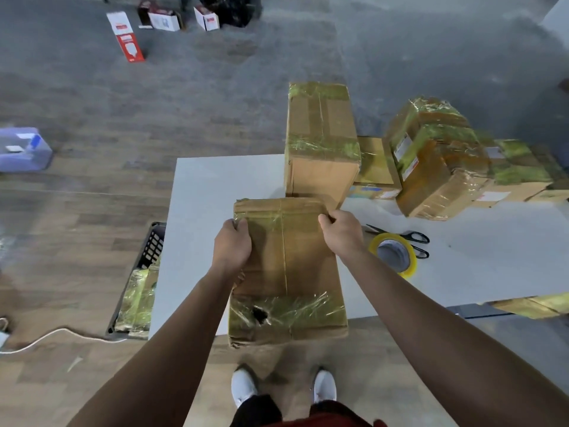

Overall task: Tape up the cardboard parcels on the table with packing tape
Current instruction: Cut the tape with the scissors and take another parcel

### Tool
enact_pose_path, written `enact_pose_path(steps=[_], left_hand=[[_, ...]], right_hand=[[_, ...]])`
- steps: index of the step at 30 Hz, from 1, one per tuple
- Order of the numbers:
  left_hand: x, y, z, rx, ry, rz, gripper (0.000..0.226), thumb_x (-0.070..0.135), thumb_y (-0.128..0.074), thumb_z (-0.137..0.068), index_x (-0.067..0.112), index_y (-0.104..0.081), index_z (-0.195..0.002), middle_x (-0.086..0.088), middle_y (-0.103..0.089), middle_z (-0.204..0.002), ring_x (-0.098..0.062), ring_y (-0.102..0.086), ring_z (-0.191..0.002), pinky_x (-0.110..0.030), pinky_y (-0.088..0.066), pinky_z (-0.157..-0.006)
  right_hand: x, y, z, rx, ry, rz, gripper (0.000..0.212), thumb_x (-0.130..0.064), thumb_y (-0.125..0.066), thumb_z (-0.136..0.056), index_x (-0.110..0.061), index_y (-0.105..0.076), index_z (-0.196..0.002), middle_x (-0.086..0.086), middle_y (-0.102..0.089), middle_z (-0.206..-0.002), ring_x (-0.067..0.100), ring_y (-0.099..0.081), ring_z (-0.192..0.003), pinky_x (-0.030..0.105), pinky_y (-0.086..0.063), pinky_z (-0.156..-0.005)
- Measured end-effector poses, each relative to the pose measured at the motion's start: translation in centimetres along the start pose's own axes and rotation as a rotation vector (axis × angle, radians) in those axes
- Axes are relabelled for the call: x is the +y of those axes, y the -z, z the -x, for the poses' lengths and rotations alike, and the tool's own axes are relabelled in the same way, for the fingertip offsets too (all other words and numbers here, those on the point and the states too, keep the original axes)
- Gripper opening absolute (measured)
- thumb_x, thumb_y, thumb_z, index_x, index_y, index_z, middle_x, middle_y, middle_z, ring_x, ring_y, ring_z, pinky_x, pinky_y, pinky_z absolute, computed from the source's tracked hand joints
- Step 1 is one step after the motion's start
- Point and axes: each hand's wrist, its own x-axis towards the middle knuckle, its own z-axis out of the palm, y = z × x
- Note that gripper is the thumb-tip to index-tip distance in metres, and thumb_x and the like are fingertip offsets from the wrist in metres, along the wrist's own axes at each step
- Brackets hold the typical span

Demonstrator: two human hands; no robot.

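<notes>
Pointing lengthwise away, parcel (295, 260) (hole (260, 314) near end).

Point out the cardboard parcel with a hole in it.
The parcel gripped by the left hand and right hand: a dark hole breaks its taped near end; the other parcels show none.

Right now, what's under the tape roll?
The scissors: blades and black handles stick out either side of the tape roll, on the table. Their middle is covered.
</notes>
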Motion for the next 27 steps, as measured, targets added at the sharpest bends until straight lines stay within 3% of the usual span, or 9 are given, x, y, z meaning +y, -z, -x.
enact_pose_path(steps=[3,6,10,13,20,23,27], left_hand=[[0.0,-0.7,-0.9,-0.025,0.002,0.007,0.04,0.033,-0.034,-0.104,0.002,-0.054,-0.122,-0.012,-0.06,-0.118,-0.023,-0.051,-0.097,-0.031,-0.037,-0.082],[0.6,-1.4,-1.2,-0.002,-0.042,-0.011,0.037,0.028,-0.035,-0.104,0.005,-0.051,-0.127,-0.012,-0.058,-0.123,-0.029,-0.054,-0.11,-0.033,-0.039,-0.086],[1.5,-2.5,0.1,0.235,-0.299,-0.168,0.042,0.006,-0.043,-0.094,0.004,-0.046,-0.136,-0.015,-0.044,-0.141,-0.033,-0.039,-0.132,-0.041,-0.037,-0.104],[2.5,-4.1,2.3,0.216,-0.429,-0.185,0.045,0.002,-0.046,-0.089,0.005,-0.049,-0.134,-0.013,-0.043,-0.142,-0.031,-0.034,-0.134,-0.044,-0.034,-0.111],[3.7,-8.8,7.9,0.148,-0.459,-0.212,0.043,0.002,-0.048,-0.092,0.008,-0.05,-0.135,-0.011,-0.046,-0.137,-0.026,-0.037,-0.131,-0.034,-0.033,-0.108],[3.8,-10.2,9.3,0.123,-0.466,-0.258,0.042,0.001,-0.047,-0.092,0.005,-0.051,-0.133,-0.014,-0.046,-0.134,-0.028,-0.039,-0.128,-0.033,-0.033,-0.107],[3.3,-11.8,10.9,0.128,-0.481,-0.306,0.037,-0.002,-0.05,-0.087,0.002,-0.059,-0.123,-0.015,-0.049,-0.127,-0.031,-0.046,-0.121,-0.035,-0.038,-0.101]], right_hand=[[0.4,0.7,0.0,0.065,0.028,-0.01,0.029,-0.026,-0.059,-0.096,0.0,-0.069,-0.103,0.014,-0.067,-0.1,0.031,-0.061,-0.101,0.034,-0.044,-0.079],[0.9,1.3,-0.4,0.145,0.004,0.0,0.029,-0.031,-0.066,-0.092,-0.006,-0.071,-0.106,0.009,-0.069,-0.108,0.027,-0.061,-0.104,0.032,-0.045,-0.082],[1.7,2.3,-0.4,0.155,0.06,0.028,0.018,-0.023,-0.061,-0.093,-0.009,-0.068,-0.085,0.007,-0.068,-0.095,0.024,-0.06,-0.093,0.028,-0.04,-0.071],[3.6,3.7,0.2,0.149,0.089,0.04,0.022,-0.021,-0.057,-0.094,-0.009,-0.061,-0.077,0.006,-0.06,-0.082,0.022,-0.053,-0.08,0.032,-0.04,-0.066],[11.2,5.9,0.0,0.1,0.088,0.175,0.026,-0.016,-0.05,-0.096,-0.001,-0.061,-0.077,0.017,-0.064,-0.077,0.033,-0.056,-0.074,0.037,-0.044,-0.06],[12.9,6.1,-0.2,0.063,0.159,0.252,0.025,-0.015,-0.048,-0.095,-0.009,-0.054,-0.071,0.014,-0.057,-0.07,0.029,-0.05,-0.07,0.032,-0.034,-0.058],[15.1,5.4,-0.4,-0.066,0.225,0.414,0.034,-0.036,-0.05,-0.097,-0.008,-0.058,-0.079,0.012,-0.056,-0.076,0.029,-0.055,-0.081,0.03,-0.032,-0.065]])
